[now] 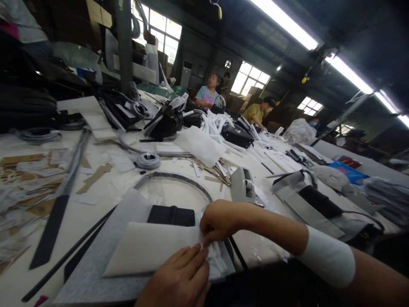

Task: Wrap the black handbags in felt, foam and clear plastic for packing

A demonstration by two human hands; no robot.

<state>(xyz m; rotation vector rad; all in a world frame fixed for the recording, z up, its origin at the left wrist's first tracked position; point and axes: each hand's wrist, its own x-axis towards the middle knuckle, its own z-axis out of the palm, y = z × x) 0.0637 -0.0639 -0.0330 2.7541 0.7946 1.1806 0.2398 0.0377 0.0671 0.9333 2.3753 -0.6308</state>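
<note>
A dark bag lies in front of me, partly covered by a grey-white sheet (105,256) and a white foam sheet (153,243). Its black strap piece (171,216) shows above the foam, and a plastic-wrapped handle (179,177) arches away behind. With curled, pinching fingers, my right hand (220,219) grips thin whitish wrapping (219,258) at the foam's right end. My left hand (182,273) rests on the foam's lower right edge, fingers stretched out, tips close to the right fingertips. Its thumb is hidden.
A tape dispenser (242,185) stands beyond my right hand. Another wrapped bag (306,204) lies at right. Paper scraps (35,179) and a long black strap (53,230) are at left. Bags and white rolls (212,125) pile up farther back, where co-workers (207,94) are.
</note>
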